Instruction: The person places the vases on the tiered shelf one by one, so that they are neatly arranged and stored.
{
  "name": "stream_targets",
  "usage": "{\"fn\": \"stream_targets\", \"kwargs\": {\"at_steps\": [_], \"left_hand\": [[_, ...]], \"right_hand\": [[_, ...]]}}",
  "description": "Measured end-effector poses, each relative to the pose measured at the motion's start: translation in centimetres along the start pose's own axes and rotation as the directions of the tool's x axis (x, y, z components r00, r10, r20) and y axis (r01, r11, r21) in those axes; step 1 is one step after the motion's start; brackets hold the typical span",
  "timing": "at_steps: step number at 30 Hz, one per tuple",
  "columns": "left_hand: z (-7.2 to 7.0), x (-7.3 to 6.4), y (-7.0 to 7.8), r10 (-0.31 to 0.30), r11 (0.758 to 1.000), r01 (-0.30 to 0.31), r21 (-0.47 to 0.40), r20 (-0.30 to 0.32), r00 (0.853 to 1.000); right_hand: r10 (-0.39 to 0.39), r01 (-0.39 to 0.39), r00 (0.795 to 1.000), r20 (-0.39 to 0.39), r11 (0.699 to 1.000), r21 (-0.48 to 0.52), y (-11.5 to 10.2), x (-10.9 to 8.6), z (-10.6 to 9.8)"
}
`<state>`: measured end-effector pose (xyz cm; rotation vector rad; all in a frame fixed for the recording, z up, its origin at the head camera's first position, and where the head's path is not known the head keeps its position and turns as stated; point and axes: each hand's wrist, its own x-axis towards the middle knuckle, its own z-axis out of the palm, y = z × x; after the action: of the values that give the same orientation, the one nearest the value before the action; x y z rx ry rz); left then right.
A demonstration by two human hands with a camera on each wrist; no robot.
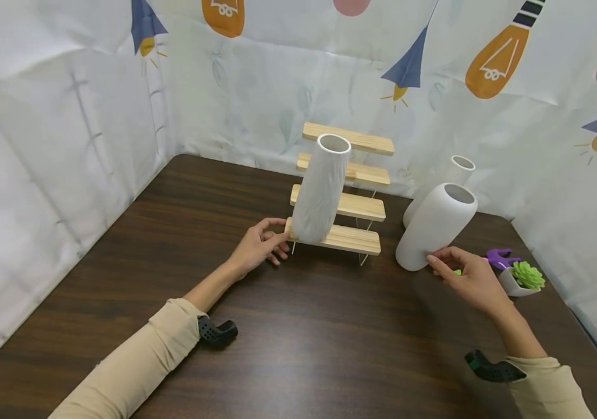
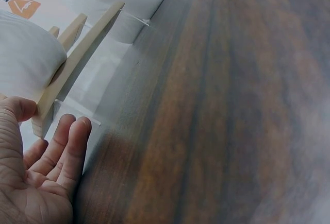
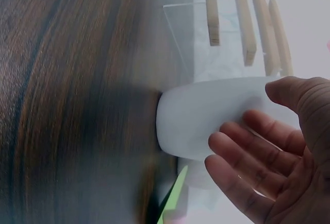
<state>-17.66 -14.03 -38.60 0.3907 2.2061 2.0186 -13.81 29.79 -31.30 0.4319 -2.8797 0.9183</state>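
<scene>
My left hand (image 1: pixel 260 244) is at the left end of the lowest board of a tiered wooden shelf (image 1: pixel 353 238). Its thumb (image 2: pixel 23 109) and index finger pinch that end, while the other fingers hang loose below. A tall white textured vase (image 1: pixel 322 189) stands on the left part of this board. Over on the right, my right hand (image 1: pixel 468 276) touches the lower side of a smooth white vase (image 1: pixel 434 227) with thumb and fingertips, its fingers (image 3: pixel 258 147) relaxed. That vase stands on the dark table, its base (image 3: pixel 175 121) right at the wood.
Another white vase (image 1: pixel 463 169) stands behind the smooth one, partly hidden. Beside my right hand are a small green succulent in a white pot (image 1: pixel 513 285) and a purple object (image 1: pixel 500 258). White patterned curtains (image 1: pixel 277 75) surround the brown table (image 1: pixel 304 349).
</scene>
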Motion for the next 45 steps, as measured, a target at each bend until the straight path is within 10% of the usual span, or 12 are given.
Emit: {"fn": "stream_targets", "kwargs": {"at_steps": [45], "left_hand": [[0.1, -0.2, -0.1, 0.004, 1.000, -0.004, 0.010, -0.005, 1.000]], "right_hand": [[-0.013, 0.084, 0.968, 0.251, 0.957, -0.277, 3.0, 3.2, -1.8]]}}
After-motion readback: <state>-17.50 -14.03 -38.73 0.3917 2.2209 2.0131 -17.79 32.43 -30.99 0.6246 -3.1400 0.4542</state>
